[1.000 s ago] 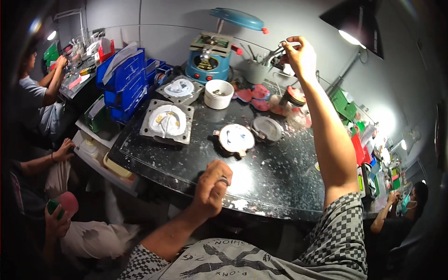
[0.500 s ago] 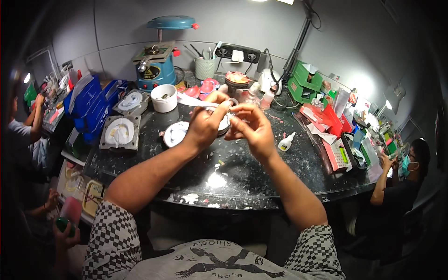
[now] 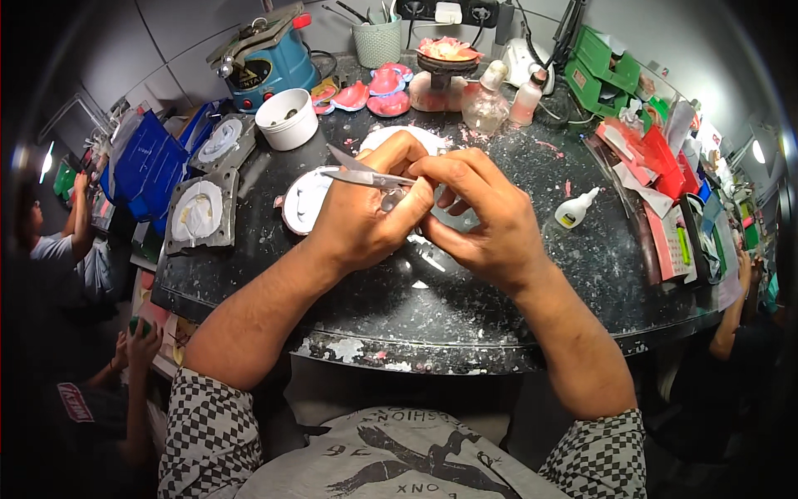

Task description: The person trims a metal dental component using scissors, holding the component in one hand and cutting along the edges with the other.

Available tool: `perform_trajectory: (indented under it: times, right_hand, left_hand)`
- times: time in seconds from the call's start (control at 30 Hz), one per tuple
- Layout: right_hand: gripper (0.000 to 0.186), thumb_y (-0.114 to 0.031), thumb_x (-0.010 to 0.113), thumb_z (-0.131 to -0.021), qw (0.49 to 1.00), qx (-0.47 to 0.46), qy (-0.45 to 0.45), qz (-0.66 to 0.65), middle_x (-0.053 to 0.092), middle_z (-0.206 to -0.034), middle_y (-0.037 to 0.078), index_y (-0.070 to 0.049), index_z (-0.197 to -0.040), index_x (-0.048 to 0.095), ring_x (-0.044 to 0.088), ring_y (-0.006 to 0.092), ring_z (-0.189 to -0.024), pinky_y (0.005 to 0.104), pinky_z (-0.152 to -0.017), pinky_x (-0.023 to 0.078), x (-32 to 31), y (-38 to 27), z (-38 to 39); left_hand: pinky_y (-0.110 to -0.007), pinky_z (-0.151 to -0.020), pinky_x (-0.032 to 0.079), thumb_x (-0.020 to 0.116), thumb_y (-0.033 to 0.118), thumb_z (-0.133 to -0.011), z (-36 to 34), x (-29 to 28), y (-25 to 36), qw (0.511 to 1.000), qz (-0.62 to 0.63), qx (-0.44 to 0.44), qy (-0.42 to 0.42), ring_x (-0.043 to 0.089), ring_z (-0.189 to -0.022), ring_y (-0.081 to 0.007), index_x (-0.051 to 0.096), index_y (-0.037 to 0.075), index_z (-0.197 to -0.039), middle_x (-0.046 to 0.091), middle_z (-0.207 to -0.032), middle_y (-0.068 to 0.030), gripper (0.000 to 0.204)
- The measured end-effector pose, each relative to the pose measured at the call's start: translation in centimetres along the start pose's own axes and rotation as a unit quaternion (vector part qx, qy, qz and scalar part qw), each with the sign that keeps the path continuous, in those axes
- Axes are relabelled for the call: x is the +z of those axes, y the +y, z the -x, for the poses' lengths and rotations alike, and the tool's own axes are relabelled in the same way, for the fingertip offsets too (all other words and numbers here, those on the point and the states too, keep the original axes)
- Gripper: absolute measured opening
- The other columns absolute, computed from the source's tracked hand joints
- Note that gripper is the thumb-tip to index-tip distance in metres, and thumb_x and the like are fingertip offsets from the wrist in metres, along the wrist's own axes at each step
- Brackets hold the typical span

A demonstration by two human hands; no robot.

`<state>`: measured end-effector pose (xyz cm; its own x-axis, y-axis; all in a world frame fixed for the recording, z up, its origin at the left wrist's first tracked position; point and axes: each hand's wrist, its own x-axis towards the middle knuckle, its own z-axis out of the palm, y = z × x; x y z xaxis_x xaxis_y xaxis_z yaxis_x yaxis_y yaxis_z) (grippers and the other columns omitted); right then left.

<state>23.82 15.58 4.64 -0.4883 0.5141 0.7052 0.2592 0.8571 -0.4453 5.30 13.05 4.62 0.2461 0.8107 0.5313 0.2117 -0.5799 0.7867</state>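
Note:
My left hand (image 3: pixel 370 212) and my right hand (image 3: pixel 490 220) meet above the middle of the bench, both closed around metal scissors (image 3: pixel 366 178) whose open blades point left; their handle end is hidden by my fingers. Behind and left of my left hand lies a round dish of white plaster (image 3: pixel 304 200); another pale round piece (image 3: pixel 399 135) is partly covered behind my fingers. A small white squeeze bottle (image 3: pixel 573 213) lies to the right of my right hand on the black, speckled bench (image 3: pixel 432 324).
Two plaster-filled metal flasks (image 3: pixel 197 218), a white tub (image 3: pixel 287 121) and blue bins (image 3: pixel 141 158) stand left. Behind are a blue machine (image 3: pixel 274 66), tool cup (image 3: pixel 376 46), pink moulds (image 3: pixel 387 96) and bottles (image 3: pixel 524 104). Green drawers (image 3: pixel 594 75) and papers stand right. Other people work at both sides.
My right hand has come down from the back with scissors; my left hand has risen from the bench's front edge to meet it. The blades now show clearly, and the view has shifted.

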Motion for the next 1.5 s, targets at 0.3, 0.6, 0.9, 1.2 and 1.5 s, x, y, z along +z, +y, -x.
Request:
perform_trajectory:
  times: [0.3, 0.6, 0.9, 1.2, 1.5]
  right_hand:
    - [0.035, -0.03, 0.084, -0.085, 0.924, 0.209, 0.026, -0.32, 0.066, -0.079, 0.002, -0.003, -0.093, 0.063, 0.061, 0.0058, -0.067, 0.0228, -0.062, 0.049, 0.3, 1.1, -0.4]
    - [0.063, -0.064, 0.083, -0.072, 0.963, 0.192, -0.175, -0.072, 0.064, -0.066, 0.008, -0.003, -0.086, 0.069, 0.064, 0.0192, -0.061, 0.0328, -0.06, 0.05, 0.2, 0.8, 0.1]
    - [0.055, -0.056, 0.084, -0.076, 0.958, 0.22, -0.176, -0.057, 0.061, -0.058, 0.006, -0.003, -0.073, 0.069, 0.058, 0.0187, -0.051, 0.0339, -0.053, 0.047, -0.1, 0.3, -0.1]
    - [0.044, -0.041, 0.084, -0.082, 0.967, 0.2, -0.149, -0.052, 0.058, -0.055, 0.008, -0.002, -0.072, 0.068, 0.051, 0.0154, -0.047, 0.0317, -0.049, 0.042, -0.5, 0.3, -0.1]
    - [0.051, -0.047, 0.083, -0.08, 0.97, 0.178, -0.162, -0.03, 0.055, -0.055, 0.009, -0.001, -0.07, 0.063, 0.051, 0.0198, -0.048, 0.0346, -0.05, 0.043, -0.1, 0.7, 0.1]
  left_hand:
    - [-0.026, -0.093, 0.042, 0.062, -0.003, -0.091, -0.9, -1.5, -0.1, 0.994, 0.025, -0.016, 0.108, 0.051, -0.1, -0.0103, 0.052, 0.004, -0.124, 0.05, -0.1, -0.0023, 0.035]
    - [-0.036, -0.097, 0.043, 0.06, -0.003, -0.092, -1.9, -2.9, -0.6, 0.94, -0.274, 0.092, 0.18, 0.058, -0.106, -0.0249, 0.065, 0.008, -0.113, 0.064, -0.109, -0.008, 0.024]
    - [-0.04, -0.094, 0.042, 0.061, -0.006, -0.083, -1.8, -3.1, 0.1, 0.889, -0.407, 0.132, 0.163, 0.055, -0.1, -0.0299, 0.066, 0.008, -0.115, 0.062, -0.105, -0.0103, 0.036]
    - [-0.038, -0.085, 0.042, 0.061, -0.006, -0.083, -1.6, -3.2, 0.6, 0.882, -0.425, 0.112, 0.169, 0.051, -0.089, -0.027, 0.065, 0.008, -0.118, 0.059, -0.096, -0.0096, 0.039]
    - [-0.047, -0.083, 0.05, 0.06, -0.004, -0.08, -1.7, -3.6, 0.6, 0.915, -0.354, 0.051, 0.187, 0.064, -0.096, -0.0397, 0.062, 0.003, -0.113, 0.067, -0.102, -0.0196, 0.034]
